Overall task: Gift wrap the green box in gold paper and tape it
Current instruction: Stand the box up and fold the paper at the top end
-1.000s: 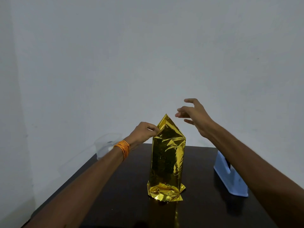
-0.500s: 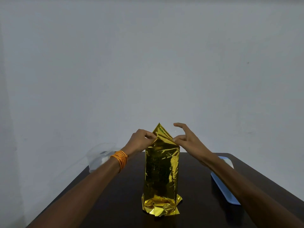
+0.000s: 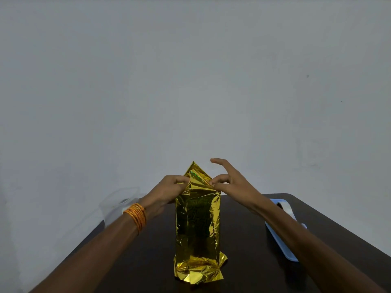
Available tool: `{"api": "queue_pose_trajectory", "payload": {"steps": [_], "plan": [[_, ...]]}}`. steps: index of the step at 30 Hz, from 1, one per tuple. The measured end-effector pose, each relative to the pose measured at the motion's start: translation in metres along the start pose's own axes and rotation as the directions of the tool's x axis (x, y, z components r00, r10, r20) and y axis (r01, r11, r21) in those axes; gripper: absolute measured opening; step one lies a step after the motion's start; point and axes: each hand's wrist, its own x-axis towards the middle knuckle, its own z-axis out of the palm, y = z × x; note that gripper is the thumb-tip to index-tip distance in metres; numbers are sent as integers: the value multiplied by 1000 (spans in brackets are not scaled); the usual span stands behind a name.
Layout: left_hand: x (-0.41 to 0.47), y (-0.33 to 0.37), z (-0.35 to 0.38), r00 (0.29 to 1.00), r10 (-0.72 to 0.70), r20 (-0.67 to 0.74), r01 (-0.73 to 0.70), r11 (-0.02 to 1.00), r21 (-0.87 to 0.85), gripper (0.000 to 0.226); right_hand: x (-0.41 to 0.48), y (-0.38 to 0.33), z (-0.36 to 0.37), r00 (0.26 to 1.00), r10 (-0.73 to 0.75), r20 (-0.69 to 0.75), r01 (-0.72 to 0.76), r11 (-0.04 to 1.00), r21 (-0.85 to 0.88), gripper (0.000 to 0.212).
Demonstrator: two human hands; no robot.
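Note:
The box stands upright on the dark table (image 3: 243, 261), fully covered in shiny gold paper (image 3: 196, 225); no green shows. The paper's lower end is crumpled against the tabletop. Its top end rises into a pointed flap (image 3: 195, 172). My left hand (image 3: 171, 189), with orange threads on the wrist, pinches the flap's left edge at the box's top corner. My right hand (image 3: 228, 182) pinches the flap's right edge between thumb and a finger, its other fingers spread and raised.
A light blue tray (image 3: 281, 242) lies at the right, partly behind my right forearm, with a roll of clear tape (image 3: 284, 207) at its far end. A clear plastic container (image 3: 120, 205) sits at the table's far left corner. A plain wall is close behind.
My right hand came down from the air to the right side of the top flap and now pinches it. The left hand kept its hold. The view tilted slightly.

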Motion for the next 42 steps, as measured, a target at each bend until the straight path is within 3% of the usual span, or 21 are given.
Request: {"api": "queue_pose_trajectory", "payload": {"steps": [8,14,18,22,26,32,37,42], "plan": [[-8,4,3,999,38,-16,-37,997,61,22,-1,-9,-2,999,-34,11,35,998,-54,64],[-12,11,4,997,82,10,-83,994,78,27,-7,-25,6,994,-108,17,106,990,95,61],[-12,14,2,998,43,42,-48,992,119,22,-12,-32,14,989,-148,-27,150,984,94,74],[-13,19,0,999,-18,43,12,990,144,32,-7,-45,17,980,-191,-59,193,981,26,80],[-11,24,-1,999,-27,22,24,986,162,22,-11,-52,21,952,-281,-119,280,960,-27,74],[-10,23,6,1000,27,-14,-25,994,109,17,-37,-34,24,939,-340,-60,332,937,-113,73],[-15,24,8,999,38,-4,-37,990,136,15,-39,-25,15,945,-286,-158,294,955,29,65],[-20,24,8,1000,10,4,-11,979,201,32,-31,-27,5,944,-173,-279,211,971,111,39]]}}
